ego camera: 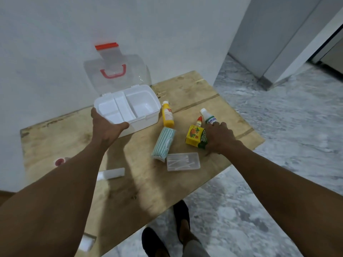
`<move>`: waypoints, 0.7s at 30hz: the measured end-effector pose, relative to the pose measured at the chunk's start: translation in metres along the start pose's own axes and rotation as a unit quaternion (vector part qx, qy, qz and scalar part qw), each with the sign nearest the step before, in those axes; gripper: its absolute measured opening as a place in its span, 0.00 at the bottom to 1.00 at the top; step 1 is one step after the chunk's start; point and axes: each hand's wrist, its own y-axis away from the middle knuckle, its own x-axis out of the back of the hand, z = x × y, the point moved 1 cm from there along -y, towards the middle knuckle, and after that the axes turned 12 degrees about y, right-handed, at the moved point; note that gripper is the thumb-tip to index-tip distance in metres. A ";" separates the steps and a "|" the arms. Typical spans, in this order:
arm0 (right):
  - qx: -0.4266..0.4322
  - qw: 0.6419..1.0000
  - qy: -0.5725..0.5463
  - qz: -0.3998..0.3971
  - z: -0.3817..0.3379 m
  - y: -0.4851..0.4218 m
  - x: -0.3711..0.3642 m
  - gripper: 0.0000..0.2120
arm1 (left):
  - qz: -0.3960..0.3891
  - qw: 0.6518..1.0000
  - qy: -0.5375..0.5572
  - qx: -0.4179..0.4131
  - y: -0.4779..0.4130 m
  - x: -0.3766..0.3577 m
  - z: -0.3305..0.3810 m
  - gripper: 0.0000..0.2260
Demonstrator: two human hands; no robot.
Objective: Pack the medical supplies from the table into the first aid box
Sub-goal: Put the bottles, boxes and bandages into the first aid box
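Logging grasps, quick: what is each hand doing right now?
Left hand: grips the box at its near left corner.
Right hand: against the carton; grip cannot be told.

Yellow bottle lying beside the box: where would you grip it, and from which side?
Take the yellow bottle across its mid-body from above, fingers on its two long sides. It lies flat, cap pointing away, body exposed on top. Approaching from its right is probably easiest: the first aid box sits close on its left and the teal striped pack lies at its base.
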 end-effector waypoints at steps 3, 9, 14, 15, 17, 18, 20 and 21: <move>0.002 0.999 -0.009 0.031 0.006 0.000 0.028 0.34 | -0.004 1.000 0.021 -0.004 0.002 0.002 0.003 0.51; 0.036 0.988 -0.140 0.061 -0.002 -0.010 0.104 0.31 | -0.018 0.998 0.055 -0.013 0.011 0.004 0.015 0.47; 0.108 0.980 -0.139 0.092 -0.043 -0.043 0.146 0.33 | -0.005 0.998 0.059 -0.021 0.012 0.002 0.012 0.46; 0.119 0.980 -0.121 0.101 -0.053 -0.051 0.151 0.33 | -0.003 0.998 0.060 -0.019 0.011 0.002 0.010 0.46; 0.146 0.979 -0.083 0.114 -0.071 -0.065 0.158 0.32 | -0.006 0.998 0.062 -0.024 0.010 0.002 0.007 0.44; 0.162 0.977 -0.064 0.119 -0.080 -0.072 0.159 0.30 | -0.007 0.998 0.061 -0.024 0.009 0.002 0.006 0.42; 0.186 0.972 -0.030 0.139 -0.097 -0.086 0.159 0.27 | -0.005 0.998 0.059 -0.022 0.010 0.002 0.007 0.41; 0.201 0.969 -0.012 0.146 -0.105 -0.092 0.158 0.24 | -0.004 0.998 0.058 -0.020 0.011 0.002 0.008 0.41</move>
